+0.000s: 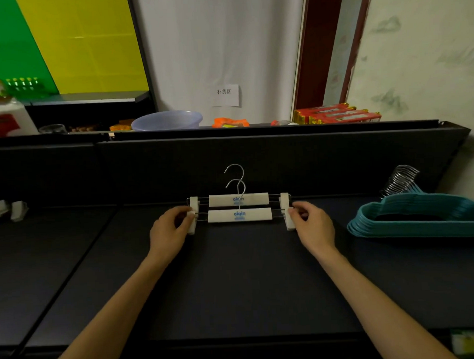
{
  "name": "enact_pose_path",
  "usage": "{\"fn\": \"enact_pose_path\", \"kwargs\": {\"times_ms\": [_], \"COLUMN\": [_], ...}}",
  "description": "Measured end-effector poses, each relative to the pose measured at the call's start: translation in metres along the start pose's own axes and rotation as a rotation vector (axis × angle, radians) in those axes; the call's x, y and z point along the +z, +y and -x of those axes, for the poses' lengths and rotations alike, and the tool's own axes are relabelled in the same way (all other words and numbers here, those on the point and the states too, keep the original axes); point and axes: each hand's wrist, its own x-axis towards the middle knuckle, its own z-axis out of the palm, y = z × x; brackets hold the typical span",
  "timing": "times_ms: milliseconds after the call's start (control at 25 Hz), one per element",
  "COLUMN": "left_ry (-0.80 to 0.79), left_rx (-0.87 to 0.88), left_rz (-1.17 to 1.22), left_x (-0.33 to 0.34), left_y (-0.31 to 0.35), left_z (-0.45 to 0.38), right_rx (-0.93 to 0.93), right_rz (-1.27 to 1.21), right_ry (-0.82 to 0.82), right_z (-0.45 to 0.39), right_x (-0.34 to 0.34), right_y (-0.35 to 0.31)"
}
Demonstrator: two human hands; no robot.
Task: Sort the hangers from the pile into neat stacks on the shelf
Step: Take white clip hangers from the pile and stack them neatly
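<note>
Two white clip hangers with metal hooks lie on the dark shelf (234,274), one just behind the other. The nearer white hanger (239,215) is pinched at both ends: my left hand (169,231) holds its left clip, my right hand (311,225) holds its right clip. The farther white hanger (238,199) rests against the shelf's back wall, its hook pointing up. A neat stack of teal hangers (419,217) with metal hooks lies at the right of the shelf.
Some white objects (9,209) sit at the shelf's far left. Behind the back wall, an upper ledge carries a purple bowl (166,120), orange packets (230,122) and red boxes (336,114). A seam divides the shelf on the left.
</note>
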Motion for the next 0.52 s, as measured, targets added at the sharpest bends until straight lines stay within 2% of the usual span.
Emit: {"fn": "enact_pose_path", "kwargs": {"times_ms": [80, 160, 240, 320, 520], "left_ry": [0.02, 0.027, 0.028, -0.016, -0.068], "left_rx": [0.008, 0.061, 0.135, 0.163, 0.104], "left_rz": [0.046, -0.101, -0.387, -0.62, -0.971], "left_x": [-0.01, -0.032, -0.064, -0.108, -0.266], "left_y": [0.003, -0.003, -0.021, -0.046, -0.14], "left_z": [0.0, 0.002, 0.01, 0.021, 0.064], "right_rx": [-0.12, -0.373, -0.507, -0.548, -0.675], "right_rz": [0.099, 0.301, 0.409, 0.425, 0.37], "right_ry": [0.109, 0.186, 0.16, 0.123, 0.003], "right_z": [0.004, 0.011, 0.022, 0.042, 0.12], "right_x": [-0.007, -0.011, -0.001, 0.023, 0.117], "right_y": [-0.006, -0.019, -0.047, -0.087, -0.192]}}
